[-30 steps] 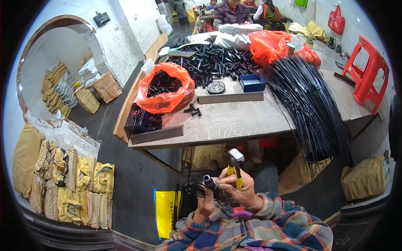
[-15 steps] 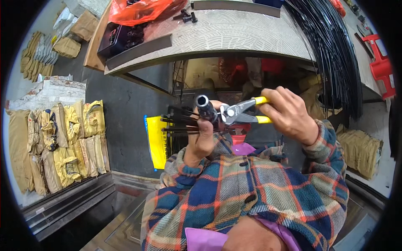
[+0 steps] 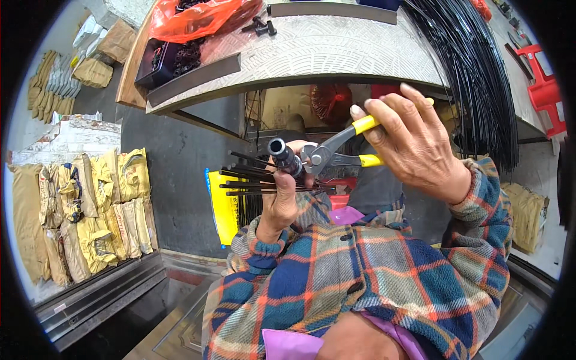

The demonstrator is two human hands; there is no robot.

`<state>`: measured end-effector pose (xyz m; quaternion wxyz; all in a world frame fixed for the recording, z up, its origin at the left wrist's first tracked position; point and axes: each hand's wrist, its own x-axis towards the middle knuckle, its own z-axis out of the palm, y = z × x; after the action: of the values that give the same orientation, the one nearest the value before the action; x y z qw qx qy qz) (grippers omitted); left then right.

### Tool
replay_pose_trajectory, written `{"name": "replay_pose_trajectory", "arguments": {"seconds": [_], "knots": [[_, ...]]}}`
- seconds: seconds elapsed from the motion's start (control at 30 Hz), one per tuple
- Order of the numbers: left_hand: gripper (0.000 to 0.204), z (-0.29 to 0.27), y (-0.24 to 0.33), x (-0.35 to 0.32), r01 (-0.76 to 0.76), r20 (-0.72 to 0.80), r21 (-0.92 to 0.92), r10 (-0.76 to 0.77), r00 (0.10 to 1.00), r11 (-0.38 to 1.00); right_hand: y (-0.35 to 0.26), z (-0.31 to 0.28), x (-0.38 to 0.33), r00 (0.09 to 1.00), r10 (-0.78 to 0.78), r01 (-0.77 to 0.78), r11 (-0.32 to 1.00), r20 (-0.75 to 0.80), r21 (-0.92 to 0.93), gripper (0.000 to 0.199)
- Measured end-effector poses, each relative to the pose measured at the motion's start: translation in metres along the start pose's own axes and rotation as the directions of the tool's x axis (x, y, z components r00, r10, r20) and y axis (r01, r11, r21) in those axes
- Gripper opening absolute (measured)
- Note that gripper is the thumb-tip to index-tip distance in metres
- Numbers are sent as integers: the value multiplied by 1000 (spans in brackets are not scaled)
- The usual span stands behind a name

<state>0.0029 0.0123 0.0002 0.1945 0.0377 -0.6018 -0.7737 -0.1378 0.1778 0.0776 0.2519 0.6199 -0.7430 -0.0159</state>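
My left hand (image 3: 281,207) is closed around a black tubular fitting (image 3: 283,157), its round hollow end turned up toward me. A bundle of thin black rods (image 3: 249,179) sticks out to the left of that hand; where they meet the fitting is hidden by my thumb and fingers. My right hand (image 3: 417,141) grips a pair of end-cutting pincers (image 3: 336,150) with yellow-sleeved handles spread apart. Its fingers hook over the upper handle, while the lower one lies near the palm. The pincers' metal head is right against the fitting's right side, close to my left fingers.
Ahead stands a workbench (image 3: 336,51) with a dark bin (image 3: 157,75) of black parts, a red plastic bag (image 3: 198,24) and several loose black fittings (image 3: 261,27). Long black rods (image 3: 474,78) hang over its right side. Packed sacks (image 3: 90,210) lie at left, a red stool (image 3: 543,90) at right.
The pincers' handles have spread wider, and my right hand has shifted up and slightly right. My left hand, with the fitting and rods, has moved slightly left.
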Motion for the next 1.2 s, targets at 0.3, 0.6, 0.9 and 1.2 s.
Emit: {"name": "replay_pose_trajectory", "arguments": {"seconds": [0.3, 0.6, 0.9, 1.2], "knots": [[71, 3, -7, -3, -21, -112, 146, 37, 993, 989, 7, 8, 3, 978, -180, 158, 970, 107, 183, 22], [78, -8, -5, -2, 6, -7, 1, -6, 1000, 1000, -6, 20, -2, 997, -70, 47, 809, 17, 585, 30], [63, -11, -4, -7, -1, 161, -55, 10, 987, 999, 28, -5, 6, 714, -497, -528, 81, 494, 845, 24], [68, -9, -6, -9, 10, 23, 100, -12, 1000, 995, 28, -3, 23, 764, -488, -406, 143, 422, 902, 24]]}}
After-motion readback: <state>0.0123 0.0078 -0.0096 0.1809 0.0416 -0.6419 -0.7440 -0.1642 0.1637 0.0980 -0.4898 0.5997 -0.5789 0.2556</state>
